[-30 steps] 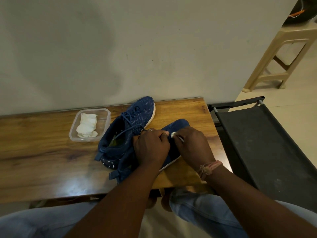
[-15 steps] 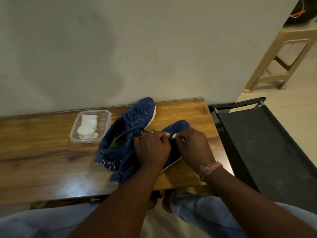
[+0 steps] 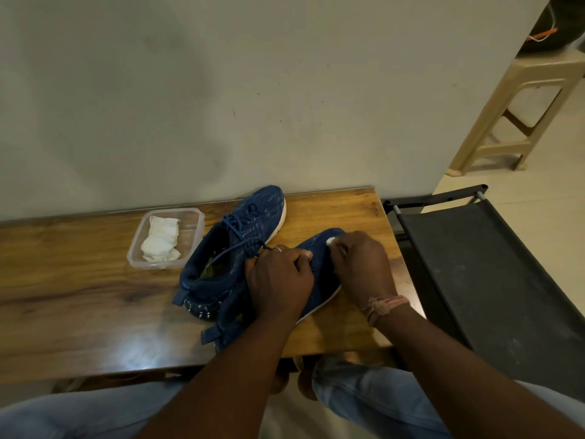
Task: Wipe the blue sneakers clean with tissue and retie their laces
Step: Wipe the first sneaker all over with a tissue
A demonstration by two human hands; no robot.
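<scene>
**On the wooden bench: tissue pressed to the toe of the nearer sneaker**

At the centre of the frame, the left hand [image 3: 278,280] is lying curled over the middle of the nearer blue sneaker [image 3: 319,261], gripping its upper, with the thumb tip showing at the hand's right edge. Just right of it, the right hand [image 3: 361,264] is pinching a small white tissue [image 3: 331,241] between its fingertips and pressing it against the sneaker's toe area; only a small wad of the tissue is poking out at the upper left of the fingers. The sneaker's toe is pointing toward the upper right of the frame, its heel toward the lower left, partly hidden under the left forearm.

Touching it on the left, the second blue sneaker [image 3: 250,223] is lying with its laces [image 3: 240,248] loose, one strand running down toward the left hand. Left of the shoes, a clear plastic container [image 3: 196,217] is holding folded white tissues [image 3: 161,239]. Everything is sitting on a wooden bench [image 3: 79,280] against a pale wall. At the right of the frame a dark folding cot [image 3: 490,264] is standing beside the bench, and a beige plastic stool [image 3: 519,99] is showing at the upper right.
</scene>
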